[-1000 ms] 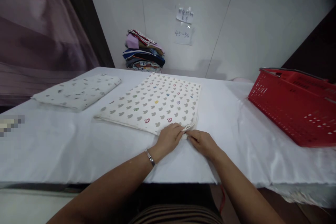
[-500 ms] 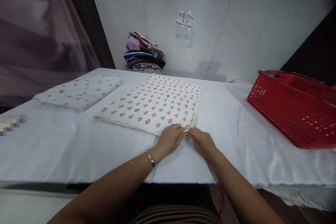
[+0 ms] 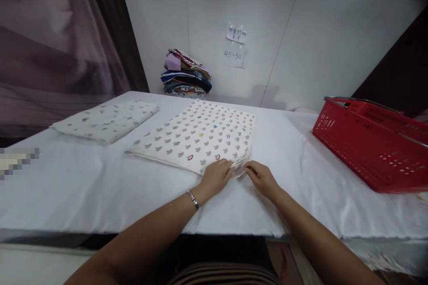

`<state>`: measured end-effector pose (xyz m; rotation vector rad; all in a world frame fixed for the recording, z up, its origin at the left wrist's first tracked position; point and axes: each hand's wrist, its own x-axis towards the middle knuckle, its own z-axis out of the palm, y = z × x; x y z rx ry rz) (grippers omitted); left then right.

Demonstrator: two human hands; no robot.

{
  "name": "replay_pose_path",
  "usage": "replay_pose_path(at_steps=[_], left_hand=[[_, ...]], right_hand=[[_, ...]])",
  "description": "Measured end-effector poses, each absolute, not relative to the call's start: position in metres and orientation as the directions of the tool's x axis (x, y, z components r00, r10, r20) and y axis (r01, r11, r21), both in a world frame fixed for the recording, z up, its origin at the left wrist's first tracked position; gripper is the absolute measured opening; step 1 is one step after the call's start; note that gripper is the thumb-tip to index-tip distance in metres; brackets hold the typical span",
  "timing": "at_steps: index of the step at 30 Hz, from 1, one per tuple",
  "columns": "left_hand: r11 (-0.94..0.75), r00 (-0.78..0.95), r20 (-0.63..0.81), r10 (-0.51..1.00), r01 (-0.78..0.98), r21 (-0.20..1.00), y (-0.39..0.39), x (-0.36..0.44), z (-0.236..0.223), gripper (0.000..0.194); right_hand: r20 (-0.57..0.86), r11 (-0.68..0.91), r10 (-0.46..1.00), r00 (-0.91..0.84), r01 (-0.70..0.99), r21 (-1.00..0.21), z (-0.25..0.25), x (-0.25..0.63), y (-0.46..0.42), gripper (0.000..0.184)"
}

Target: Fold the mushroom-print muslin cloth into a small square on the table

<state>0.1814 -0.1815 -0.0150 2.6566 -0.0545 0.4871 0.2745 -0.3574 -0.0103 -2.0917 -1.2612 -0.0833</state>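
Note:
A folded white cloth (image 3: 200, 136) printed with grey and coloured mushrooms lies flat on the white-covered table (image 3: 150, 196). My left hand (image 3: 216, 175) pinches the layers at its near right corner, fingers closed on the edge. Just to the right, my right hand (image 3: 262, 178) has thumb and fingertips pressed together beside that same corner. It seems to hold a thin edge of the cloth, though the fingertips partly hide it. Several loose layers show between the two hands.
Another folded white cloth (image 3: 107, 120) with a small print lies at the left. A red plastic basket (image 3: 364, 142) stands on the right. Against the wall is a stack of folded fabrics (image 3: 187, 75), with paper signs (image 3: 236, 44) taped above and to its right.
My right hand has moved slightly right, away from my left, and the corner layers between them are spread more. The view has tilted up a little.

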Motion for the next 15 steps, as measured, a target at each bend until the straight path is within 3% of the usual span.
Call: replay_pose_path(at_steps=[6, 10, 15], left_hand=[[-0.913, 0.932, 0.359, 0.044, -0.109, 0.394, -0.18, 0.183, -0.015, 0.023], [-0.942, 0.923, 0.384, -0.028, -0.154, 0.3, -0.182, 0.182, -0.013, 0.019], [-0.961, 0.943, 0.317, -0.104, -0.177, 0.212, -0.189, 0.181, -0.01, 0.017]], right_hand=[[0.272, -0.343, 0.863, 0.425, 0.89, -0.302, -0.018, 0.273, -0.36, 0.019], [0.331, -0.331, 0.849, 0.411, 0.903, -0.273, -0.013, 0.27, -0.361, 0.026], [0.416, -0.357, 0.807, 0.42, 0.907, -0.223, -0.014, 0.271, -0.363, 0.029]])
